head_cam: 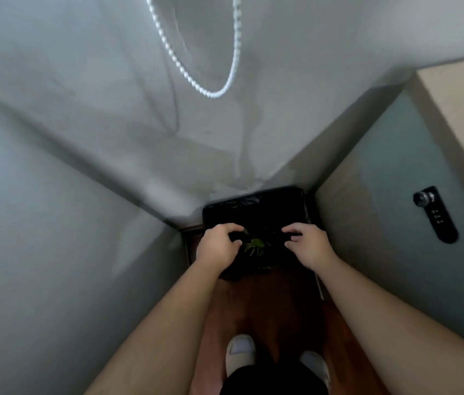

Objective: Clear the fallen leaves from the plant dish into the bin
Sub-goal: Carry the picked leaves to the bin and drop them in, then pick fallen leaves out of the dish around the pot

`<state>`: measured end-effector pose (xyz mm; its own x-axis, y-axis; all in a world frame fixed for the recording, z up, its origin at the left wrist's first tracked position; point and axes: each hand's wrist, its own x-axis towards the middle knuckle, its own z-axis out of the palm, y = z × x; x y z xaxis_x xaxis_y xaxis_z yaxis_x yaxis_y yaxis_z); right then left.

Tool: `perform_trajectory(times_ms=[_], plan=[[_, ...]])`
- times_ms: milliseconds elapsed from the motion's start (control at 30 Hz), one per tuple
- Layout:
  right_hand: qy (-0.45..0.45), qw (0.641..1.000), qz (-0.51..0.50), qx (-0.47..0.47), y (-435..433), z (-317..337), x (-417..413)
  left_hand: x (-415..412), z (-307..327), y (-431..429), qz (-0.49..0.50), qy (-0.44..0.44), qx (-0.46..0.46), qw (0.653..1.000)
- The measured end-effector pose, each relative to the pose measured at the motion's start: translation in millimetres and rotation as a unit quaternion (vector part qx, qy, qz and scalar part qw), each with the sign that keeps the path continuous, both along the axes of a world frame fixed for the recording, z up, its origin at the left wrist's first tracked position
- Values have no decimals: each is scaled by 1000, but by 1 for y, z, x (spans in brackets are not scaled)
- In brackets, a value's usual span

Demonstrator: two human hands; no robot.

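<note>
I am standing over the bin (256,208), a black, square-cornered box lined with a glossy, crinkled black bag, tucked into the corner where the pale wall meets the door. Both my bare arms reach down to it. My left hand (219,246) hangs over the bin's near left side, fingers curled loosely and apart, nothing pinched that I can make out. My right hand (309,246) hangs over the near right side, fingers spread and bent, gripping nothing. Between the two hands, down inside the bin against the dark liner, lies a small clump of green leaves (255,245), thin and pointed, some paler than others. The picture is soft, so I cannot tell whether a leaf is touching my left fingertips.

Nearer to me than the bin, the floor (270,297) is smooth reddish-brown wood, and my two feet in light slippers (239,349) stand on it. Right of the bin the door (396,212) is flat and grey-green, with a black oblong lock (436,215) that has a round knob. Above the bin a looped white bead chain (210,92) dangles in front of the wall.
</note>
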<state>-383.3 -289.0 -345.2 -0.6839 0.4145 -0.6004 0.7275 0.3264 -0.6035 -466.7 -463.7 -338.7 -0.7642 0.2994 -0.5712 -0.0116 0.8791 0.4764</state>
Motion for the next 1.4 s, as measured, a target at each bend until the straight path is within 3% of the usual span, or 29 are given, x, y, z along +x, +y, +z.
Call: perform_trajectory(times_ms=[133, 333, 500, 633, 800, 1033, 1233, 1400], plan=[[39, 999, 11, 22, 0, 62, 1, -1, 68, 9, -20, 35, -2, 999], [119, 987, 29, 103, 25, 207, 13, -5, 222, 49, -113, 159, 40, 980], [180, 964, -53, 190, 57, 311, 56, 12, 324, 105, -239, 246, 111, 933], [189, 941, -132, 247, 80, 363, 130, 61, 369, 161, -360, 271, 134, 883], [138, 905, -260, 308, 97, 389, 276, 174, 388, 224, -504, 269, 171, 803], [41, 848, -437, 299, 80, 373, 476, 341, 378, 273, -637, 247, 170, 710], [-11, 837, -451, 308, 92, 356, 571, 426, 352, 306, -681, 221, 132, 686], [-25, 849, -424, 314, 128, 340, 602, 461, 325, 327, -684, 192, 102, 697]])
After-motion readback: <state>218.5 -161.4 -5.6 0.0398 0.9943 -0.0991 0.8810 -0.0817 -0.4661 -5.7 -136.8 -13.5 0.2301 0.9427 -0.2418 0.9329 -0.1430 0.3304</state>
